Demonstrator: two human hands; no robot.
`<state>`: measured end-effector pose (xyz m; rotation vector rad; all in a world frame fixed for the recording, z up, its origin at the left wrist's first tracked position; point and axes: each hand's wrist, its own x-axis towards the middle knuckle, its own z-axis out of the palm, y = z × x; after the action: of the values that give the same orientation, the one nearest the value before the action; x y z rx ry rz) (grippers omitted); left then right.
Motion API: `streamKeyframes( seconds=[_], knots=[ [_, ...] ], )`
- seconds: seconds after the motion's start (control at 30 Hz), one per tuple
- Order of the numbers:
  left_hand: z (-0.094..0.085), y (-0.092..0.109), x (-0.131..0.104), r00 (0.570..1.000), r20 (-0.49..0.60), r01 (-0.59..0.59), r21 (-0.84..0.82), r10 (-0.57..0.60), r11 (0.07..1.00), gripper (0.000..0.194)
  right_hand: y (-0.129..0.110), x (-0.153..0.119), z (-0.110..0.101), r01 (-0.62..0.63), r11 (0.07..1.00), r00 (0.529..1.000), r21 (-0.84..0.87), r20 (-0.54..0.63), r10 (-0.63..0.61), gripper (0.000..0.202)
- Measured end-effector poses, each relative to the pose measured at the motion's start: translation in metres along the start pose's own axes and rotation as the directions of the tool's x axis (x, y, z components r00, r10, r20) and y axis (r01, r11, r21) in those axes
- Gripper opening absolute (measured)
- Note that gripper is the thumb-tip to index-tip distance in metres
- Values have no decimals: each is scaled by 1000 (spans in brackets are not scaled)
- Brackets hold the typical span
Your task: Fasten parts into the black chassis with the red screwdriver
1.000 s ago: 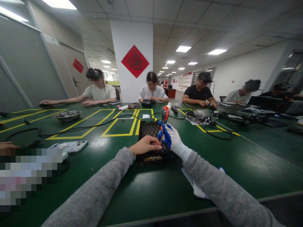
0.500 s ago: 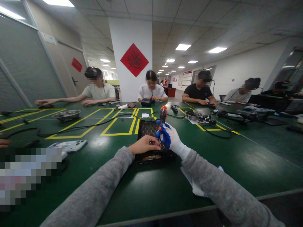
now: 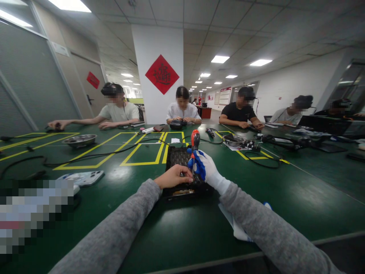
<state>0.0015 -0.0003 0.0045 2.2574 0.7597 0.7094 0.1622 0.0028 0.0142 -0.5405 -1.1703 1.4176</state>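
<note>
A screwdriver (image 3: pixel 195 139) with a red and dark handle stands nearly upright, its shaft pointing down into a black plastic case (image 3: pixel 174 156). My right hand (image 3: pixel 205 165), in a white and blue glove, is closed around the screwdriver below the top of its handle. Bare and ungloved, my left hand (image 3: pixel 175 176) reaches over the case with thumb and fingers pinched close to the screwdriver's tip. Whatever sits between those fingertips is too small to make out. The case lies on the green table (image 3: pixel 137 228), partly covered by both hands.
A white and blue glove (image 3: pixel 235 224) lies under my right forearm. Metal bowls stand at the left (image 3: pixel 80 140) and right (image 3: pixel 234 139). A phone (image 3: pixel 88 178) lies left, with black cables (image 3: pixel 99 154) across the table. Several people sit opposite.
My hands and the screwdriver stay almost in place over the case; the screwdriver handle has shifted very slightly left. Across the table, a person's outstretched hand at the left has moved a little.
</note>
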Motion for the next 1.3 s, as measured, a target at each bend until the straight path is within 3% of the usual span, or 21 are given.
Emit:
streamKeyframes(
  seconds=[0.2, 0.5, 0.73, 0.9, 1.17, 1.3],
  knots=[
    [-2, 3, 0, 999, 12, -35, -25, 36, 999, 27, 1, 1, -2, -25, 1000, 1000, 3, -9, 25, 39],
    [-1, 3, -1, 1000, -25, 3, -13, -3, 1000, 28, 5, 2, -3, 49, 999, 998, 19, -32, -48, 33],
    [-2, 6, -1, 995, 81, -50, -102, 59, 994, 28, -1, 0, 1, -10, 999, 1000, -52, 20, 11, 36],
    [-1, 3, -1, 999, 40, 5, -30, -3, 1000, 29, 1, 0, 0, 25, 1000, 1000, -10, 5, -25, 32],
    [-1, 6, -1, 995, 84, -42, -85, 49, 995, 29, 1, 2, -1, -28, 998, 1000, -54, -4, 28, 39],
    [1, 3, 0, 1000, 23, -14, -48, 15, 999, 29, 0, 2, -1, -3, 999, 1000, -48, -9, 3, 40]
  ],
)
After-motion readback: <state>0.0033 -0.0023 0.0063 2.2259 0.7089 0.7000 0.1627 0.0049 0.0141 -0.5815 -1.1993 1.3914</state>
